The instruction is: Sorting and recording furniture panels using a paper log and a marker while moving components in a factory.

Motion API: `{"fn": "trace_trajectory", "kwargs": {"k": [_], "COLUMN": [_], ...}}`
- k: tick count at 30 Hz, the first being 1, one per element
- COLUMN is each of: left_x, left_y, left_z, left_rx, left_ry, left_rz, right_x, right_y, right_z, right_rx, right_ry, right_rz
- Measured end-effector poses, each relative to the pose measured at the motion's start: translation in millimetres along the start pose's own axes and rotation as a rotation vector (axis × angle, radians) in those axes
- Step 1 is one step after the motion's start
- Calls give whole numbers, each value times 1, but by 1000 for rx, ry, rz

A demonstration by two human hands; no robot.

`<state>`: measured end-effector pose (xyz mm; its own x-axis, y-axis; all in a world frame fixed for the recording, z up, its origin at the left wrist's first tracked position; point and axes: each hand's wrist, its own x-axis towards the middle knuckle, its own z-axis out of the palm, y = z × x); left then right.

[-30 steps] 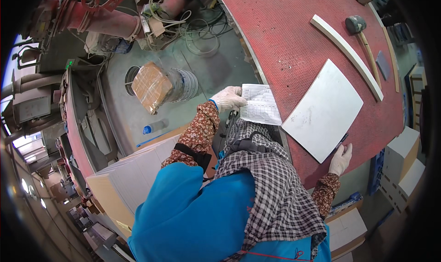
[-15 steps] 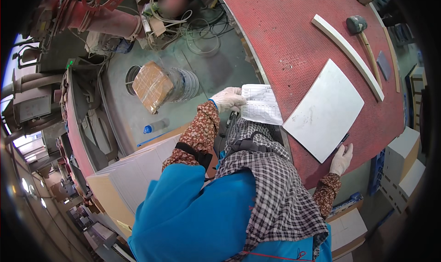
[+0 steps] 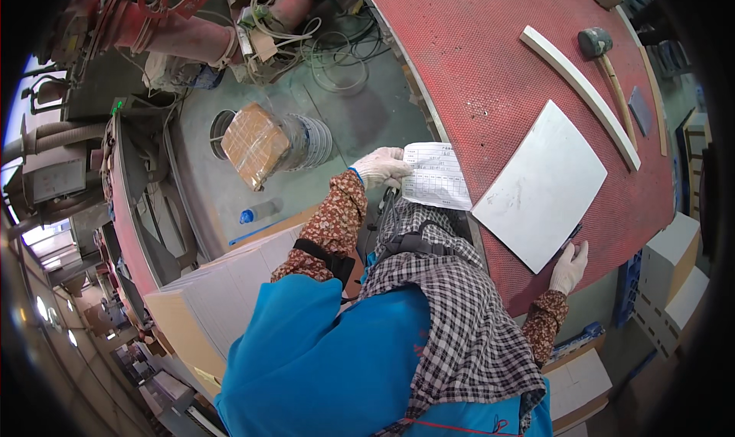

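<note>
My left hand point(image 3: 380, 167), in a white knit glove, pinches the left edge of a white paper form point(image 3: 436, 178) with a printed grid and some handwriting. The form's right edge reaches over the near edge of the red table. My right hand point(image 3: 569, 269), gloved too, is at the table's near right side by the lower corner of a pale four-sided slab point(image 3: 542, 186). Its fingers appear closed on a dark pen point(image 3: 574, 231) that lines up with the slab's edge; the grip is partly hidden.
On the red textured table point(image 3: 452, 54) lie a curved white strip point(image 3: 579, 96), a rubber mallet point(image 3: 595, 43) and a small grey piece point(image 3: 641, 111). Upright panels point(image 3: 230, 276) stand at my left. Beyond them are a taped carton point(image 3: 255, 146), a plastic bottle point(image 3: 259, 212) and coiled hoses point(image 3: 337, 65).
</note>
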<state>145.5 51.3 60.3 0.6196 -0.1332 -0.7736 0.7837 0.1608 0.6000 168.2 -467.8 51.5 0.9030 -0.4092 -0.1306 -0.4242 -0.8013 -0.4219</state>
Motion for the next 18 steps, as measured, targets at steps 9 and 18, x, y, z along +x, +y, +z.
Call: {"fn": "trace_trajectory", "kwargs": {"k": [9,18], "left_x": [24,47], "left_y": [-42,-31], "left_z": [-13,-18], "left_rx": [-229,-146], "left_ry": [-48,78], "left_rz": [76,64], "right_x": [-15,-47], "right_y": [-11,21], "right_z": [-4,-21], "right_rx": [-33,107], "right_ry": [63,51], "right_rz": [11,199]}}
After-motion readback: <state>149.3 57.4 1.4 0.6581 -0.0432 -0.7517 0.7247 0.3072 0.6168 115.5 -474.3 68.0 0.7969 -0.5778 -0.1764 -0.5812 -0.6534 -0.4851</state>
